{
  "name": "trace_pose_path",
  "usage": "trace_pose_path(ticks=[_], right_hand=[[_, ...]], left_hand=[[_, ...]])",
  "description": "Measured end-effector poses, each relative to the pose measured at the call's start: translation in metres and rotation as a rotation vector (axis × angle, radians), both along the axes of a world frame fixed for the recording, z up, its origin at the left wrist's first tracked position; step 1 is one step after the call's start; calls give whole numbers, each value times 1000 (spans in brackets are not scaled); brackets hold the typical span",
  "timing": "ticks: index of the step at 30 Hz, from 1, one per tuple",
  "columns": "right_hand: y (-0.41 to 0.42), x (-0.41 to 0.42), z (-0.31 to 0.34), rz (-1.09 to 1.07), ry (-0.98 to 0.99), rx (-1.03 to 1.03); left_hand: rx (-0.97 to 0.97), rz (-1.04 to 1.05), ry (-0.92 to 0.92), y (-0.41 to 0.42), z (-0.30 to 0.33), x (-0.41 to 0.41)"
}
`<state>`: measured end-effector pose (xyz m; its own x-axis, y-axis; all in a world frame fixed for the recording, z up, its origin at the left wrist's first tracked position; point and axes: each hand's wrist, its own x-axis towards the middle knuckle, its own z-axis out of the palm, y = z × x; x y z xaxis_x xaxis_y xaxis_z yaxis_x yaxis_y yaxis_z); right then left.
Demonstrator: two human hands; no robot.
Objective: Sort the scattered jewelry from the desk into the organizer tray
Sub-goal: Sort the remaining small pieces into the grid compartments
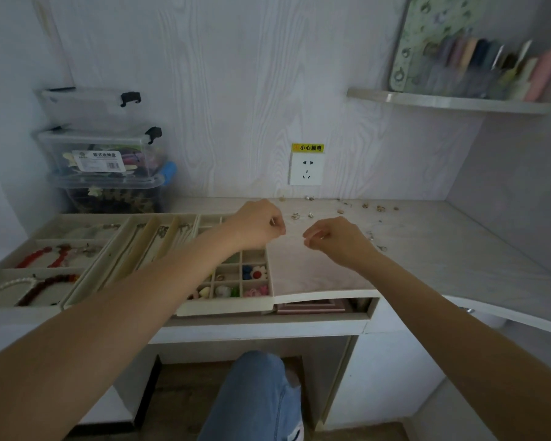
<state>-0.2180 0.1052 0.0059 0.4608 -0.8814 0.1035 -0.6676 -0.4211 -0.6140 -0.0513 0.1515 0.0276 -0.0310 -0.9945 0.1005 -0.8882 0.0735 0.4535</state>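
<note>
A beige organizer tray [223,308] with many small compartments lies on the desk, holding coloured flower charms and rings. My left hand [258,226] hovers over its far right corner, fingertips pinching a tiny silvery piece. My right hand [334,238] is just to the right, over a pale cloth [312,272], its fingers curled as if pinching something too small to make out. Several small earrings and rings [303,214] are scattered on the desk behind both hands.
Two more beige trays [45,240] with red and pearl bead strings and chains sit to the left. Clear storage boxes [105,154] are stacked at the back left. A wall socket [306,168] and a shelf [452,101] are behind.
</note>
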Motion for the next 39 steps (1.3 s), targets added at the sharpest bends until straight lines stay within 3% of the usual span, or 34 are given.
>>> trace_pose_path(ticks=[11,14,19,27,35,39], right_hand=[[-140,-108,-15,-415,29,102],[-189,-120,-26,-425,142,132],[-223,-116,-41,-310,236,92],[-250,-108,-52,-422,8,-71],[-249,-110,-47,-395,-69,-12],[-242,-114,-41,-376,-336,108]], left_hand=[[147,-134,-20,-170,-5,-95],[235,-181,-23,-222,-24,-116],[226,-218,-54,-267,-51,-143],[23,-153,-149,-303,-69,-155],[-69,-109,26,-295,-67,-146],[-75,-149,280,-289,-63,-139]])
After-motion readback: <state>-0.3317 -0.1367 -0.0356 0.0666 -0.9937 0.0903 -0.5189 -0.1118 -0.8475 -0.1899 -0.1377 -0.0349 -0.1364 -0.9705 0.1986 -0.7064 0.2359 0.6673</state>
